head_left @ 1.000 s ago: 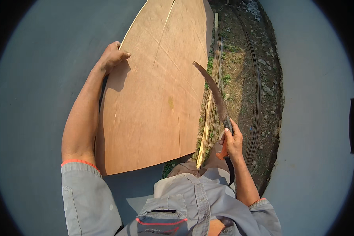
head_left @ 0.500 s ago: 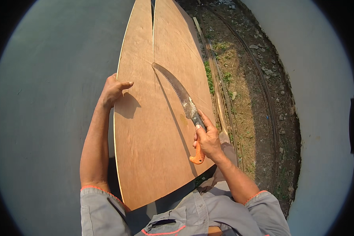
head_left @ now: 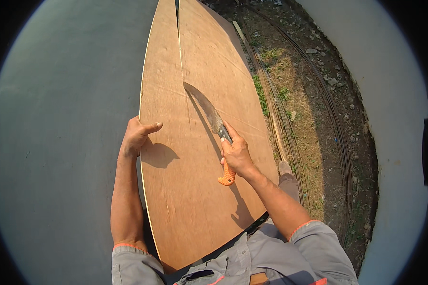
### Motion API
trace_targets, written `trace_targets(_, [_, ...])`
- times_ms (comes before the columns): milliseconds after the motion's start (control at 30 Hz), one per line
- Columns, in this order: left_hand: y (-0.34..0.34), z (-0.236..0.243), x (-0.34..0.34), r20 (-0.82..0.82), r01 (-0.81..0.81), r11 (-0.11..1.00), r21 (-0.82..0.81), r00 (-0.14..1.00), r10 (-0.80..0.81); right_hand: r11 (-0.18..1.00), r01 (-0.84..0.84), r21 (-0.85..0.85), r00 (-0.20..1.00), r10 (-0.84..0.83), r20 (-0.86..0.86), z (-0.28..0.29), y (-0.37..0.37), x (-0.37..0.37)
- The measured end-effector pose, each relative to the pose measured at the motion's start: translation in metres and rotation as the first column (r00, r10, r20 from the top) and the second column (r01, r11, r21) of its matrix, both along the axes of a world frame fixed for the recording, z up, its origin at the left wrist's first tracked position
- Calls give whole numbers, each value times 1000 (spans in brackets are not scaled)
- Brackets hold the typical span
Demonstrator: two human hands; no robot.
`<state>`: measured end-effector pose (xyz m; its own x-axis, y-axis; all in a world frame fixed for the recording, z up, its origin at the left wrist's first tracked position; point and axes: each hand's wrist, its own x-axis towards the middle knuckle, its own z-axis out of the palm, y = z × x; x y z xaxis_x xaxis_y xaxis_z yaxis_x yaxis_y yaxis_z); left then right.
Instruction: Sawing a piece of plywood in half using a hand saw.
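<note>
A large plywood sheet (head_left: pixel 199 209) stretches away in front of me, with a narrow slit running from its far edge toward the middle. My right hand (head_left: pixel 237 151) is wrapped round the orange and black handle of a curved pruning saw (head_left: pixel 205 105). The toothed blade points away from me, and its tip meets the near end of the slit. A faint line runs on from there toward me. My left hand (head_left: pixel 139 135) grips the sheet's left edge, thumb on top; its other fingers are mostly hidden below.
A smooth grey surface (head_left: pixel 66 142) lies left of the sheet. To the right, long thin rods (head_left: pixel 335 123) and a wooden strip (head_left: pixel 271 111) lie on rough ground with grass and stones. A pale wall (head_left: pixel 390 95) borders the far right. My shoe (head_left: pixel 284 167) shows beside the sheet.
The saw has moved forward along the slit, and less of its blade shows above the sheet. The view has shifted a little; my left hand still grips the edge.
</note>
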<state>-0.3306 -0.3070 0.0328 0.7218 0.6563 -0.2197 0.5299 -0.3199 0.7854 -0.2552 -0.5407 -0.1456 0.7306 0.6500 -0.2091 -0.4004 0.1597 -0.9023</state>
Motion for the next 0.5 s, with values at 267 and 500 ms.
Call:
trace_targets(267, [4,2,-6,-81,-32,997,72,996,37,998,-43,-39,991,47,122,-25,-7,-35])
trace_targets(500, [9,-3,-6,-32,51,988,146,998,-47,999,-40,-16,998,40,55,-15,35,9])
